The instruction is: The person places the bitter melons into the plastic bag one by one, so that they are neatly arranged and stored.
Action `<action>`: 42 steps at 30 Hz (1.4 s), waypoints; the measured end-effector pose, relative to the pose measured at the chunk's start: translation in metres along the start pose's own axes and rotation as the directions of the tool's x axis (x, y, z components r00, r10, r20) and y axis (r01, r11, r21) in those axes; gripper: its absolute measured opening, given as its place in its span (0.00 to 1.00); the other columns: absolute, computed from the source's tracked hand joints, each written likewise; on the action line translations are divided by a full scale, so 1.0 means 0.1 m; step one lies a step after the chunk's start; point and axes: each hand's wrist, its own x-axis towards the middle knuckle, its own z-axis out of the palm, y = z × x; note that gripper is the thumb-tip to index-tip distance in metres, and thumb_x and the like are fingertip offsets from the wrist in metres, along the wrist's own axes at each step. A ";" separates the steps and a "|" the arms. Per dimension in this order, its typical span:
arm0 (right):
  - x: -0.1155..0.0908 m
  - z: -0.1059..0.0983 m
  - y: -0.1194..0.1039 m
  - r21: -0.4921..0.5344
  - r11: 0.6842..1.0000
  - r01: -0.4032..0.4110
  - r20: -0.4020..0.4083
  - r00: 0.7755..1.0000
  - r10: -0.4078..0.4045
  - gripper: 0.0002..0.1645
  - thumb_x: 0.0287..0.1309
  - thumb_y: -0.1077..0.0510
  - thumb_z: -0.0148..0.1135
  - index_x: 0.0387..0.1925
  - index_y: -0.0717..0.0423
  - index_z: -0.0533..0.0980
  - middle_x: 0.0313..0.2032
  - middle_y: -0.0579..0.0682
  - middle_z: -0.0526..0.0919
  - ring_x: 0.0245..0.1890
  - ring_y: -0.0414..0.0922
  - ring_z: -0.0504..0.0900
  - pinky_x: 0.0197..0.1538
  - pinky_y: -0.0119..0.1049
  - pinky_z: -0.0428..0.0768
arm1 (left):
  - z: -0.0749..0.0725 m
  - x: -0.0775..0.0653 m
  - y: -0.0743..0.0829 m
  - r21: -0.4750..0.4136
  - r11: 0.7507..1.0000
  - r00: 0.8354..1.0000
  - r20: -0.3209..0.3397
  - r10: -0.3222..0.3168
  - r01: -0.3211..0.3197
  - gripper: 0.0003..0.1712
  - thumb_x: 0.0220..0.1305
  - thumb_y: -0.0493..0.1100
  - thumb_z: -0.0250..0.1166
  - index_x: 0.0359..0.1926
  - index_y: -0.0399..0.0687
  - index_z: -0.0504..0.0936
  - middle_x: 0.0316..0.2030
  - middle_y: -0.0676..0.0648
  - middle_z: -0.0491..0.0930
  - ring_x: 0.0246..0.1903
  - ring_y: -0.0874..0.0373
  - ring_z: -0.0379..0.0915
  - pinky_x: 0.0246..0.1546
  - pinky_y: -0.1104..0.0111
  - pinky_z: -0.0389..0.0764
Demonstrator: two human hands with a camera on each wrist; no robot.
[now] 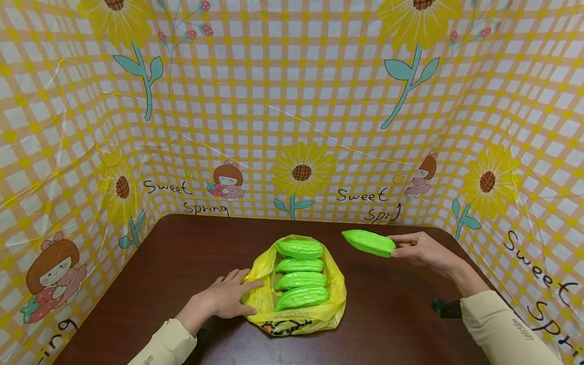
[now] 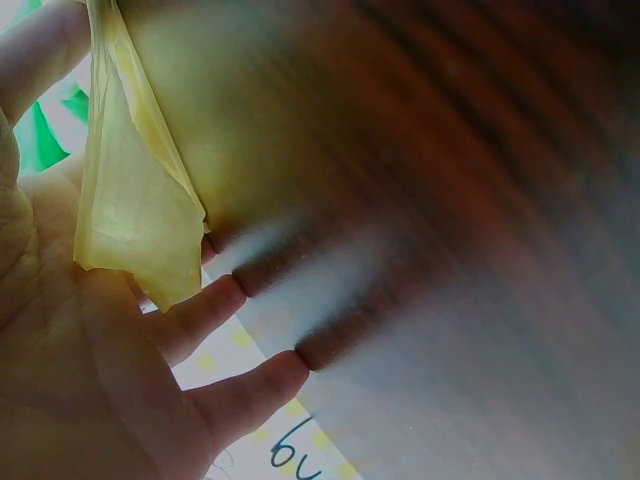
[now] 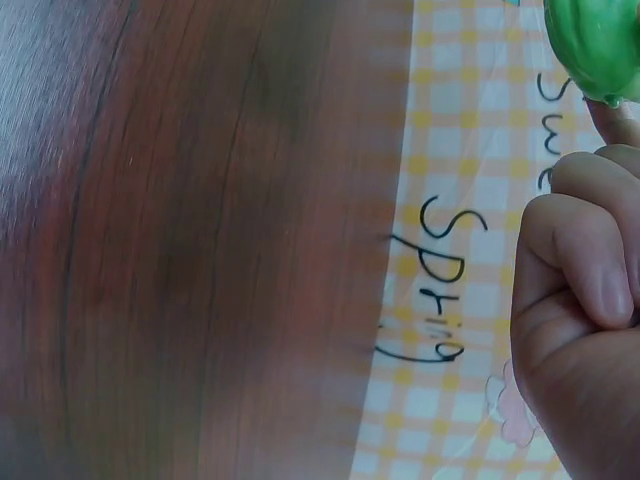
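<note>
A bright green bitter melon [image 1: 368, 243] with a pointed tip is pinched at its right end by my right hand [image 1: 424, 249], to the right of a yellow plastic bag [image 1: 336, 299]. Its pointed end faces left, toward the bag; in the right wrist view only the melon's blunt end [image 3: 595, 55] shows. The bag sits with its mouth wide, and several more bitter melons [image 1: 302, 298] lie in a column inside it. My left hand [image 1: 225, 296] rests against the bag's left side, fingers spread; a flap of yellow plastic [image 2: 145, 190] crosses in front of its palm in the left wrist view.
The dark brown wooden table [image 1: 383, 324] runs back to a checked cloth wall [image 1: 255, 126] with sunflowers and lettering, which also encloses both sides. A small black object [image 1: 446, 308] shows by the right sleeve.
</note>
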 end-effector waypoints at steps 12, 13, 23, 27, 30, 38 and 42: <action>0.09 0.23 -0.15 0.007 0.998 0.070 0.084 0.994 -0.070 0.34 0.67 0.61 0.63 0.70 0.68 0.67 0.34 0.47 0.89 0.13 0.42 0.47 0.18 0.41 0.55 | 0.00 -0.02 -0.02 -0.013 1.000 1.000 0.004 0.005 -0.005 0.39 0.66 0.63 0.66 0.75 0.68 0.66 0.78 0.42 0.50 0.77 0.41 0.47 0.69 0.35 0.54; 0.10 0.25 -0.17 0.006 0.997 0.072 0.090 0.993 -0.073 0.33 0.66 0.61 0.64 0.70 0.67 0.67 0.36 0.49 0.89 0.13 0.40 0.47 0.18 0.41 0.55 | 0.00 -0.02 -0.02 -0.014 1.000 1.000 0.004 0.005 -0.005 0.39 0.65 0.63 0.66 0.75 0.68 0.66 0.78 0.42 0.50 0.77 0.40 0.47 0.69 0.35 0.54; 0.25 0.53 -0.36 0.011 0.994 0.113 0.171 0.979 -0.113 0.27 0.65 0.61 0.65 0.65 0.59 0.76 0.16 0.39 0.69 0.13 0.39 0.49 0.20 0.41 0.55 | 0.00 -0.01 -0.03 -0.021 1.000 1.000 0.004 0.001 -0.001 0.39 0.65 0.63 0.66 0.75 0.68 0.65 0.78 0.42 0.50 0.77 0.41 0.47 0.69 0.35 0.53; 0.31 0.63 -0.41 0.017 0.992 0.129 0.200 0.971 -0.129 0.27 0.64 0.62 0.66 0.65 0.58 0.76 0.14 0.39 0.58 0.13 0.41 0.46 0.19 0.40 0.54 | 0.00 -0.01 -0.02 -0.021 1.000 1.000 0.001 -0.002 0.002 0.39 0.65 0.63 0.66 0.75 0.69 0.65 0.78 0.42 0.50 0.77 0.41 0.47 0.70 0.35 0.53; 0.34 0.70 -0.44 0.020 0.992 0.128 0.215 0.968 -0.129 0.28 0.64 0.62 0.66 0.65 0.58 0.75 0.12 0.38 0.55 0.13 0.41 0.45 0.19 0.39 0.54 | 0.00 -0.02 -0.02 -0.014 1.000 1.000 0.000 -0.003 0.003 0.39 0.65 0.63 0.66 0.75 0.69 0.65 0.78 0.42 0.50 0.77 0.41 0.47 0.70 0.36 0.54; 0.45 0.90 -0.50 0.008 0.993 0.119 0.232 0.966 -0.118 0.28 0.61 0.60 0.69 0.64 0.55 0.77 0.11 0.38 0.62 0.14 0.43 0.43 0.20 0.38 0.54 | 0.00 -0.02 -0.01 -0.020 1.000 1.000 0.001 0.014 -0.014 0.39 0.66 0.63 0.65 0.75 0.70 0.64 0.78 0.41 0.49 0.77 0.40 0.46 0.70 0.34 0.52; 0.49 0.99 -0.52 -0.032 0.995 0.091 0.217 0.973 -0.082 0.29 0.60 0.58 0.71 0.64 0.52 0.78 0.11 0.38 0.53 0.15 0.36 0.50 0.21 0.38 0.55 | 0.00 -0.02 -0.02 -0.012 1.000 1.000 0.006 0.018 -0.018 0.39 0.66 0.64 0.64 0.76 0.71 0.63 0.78 0.41 0.48 0.77 0.40 0.45 0.70 0.34 0.51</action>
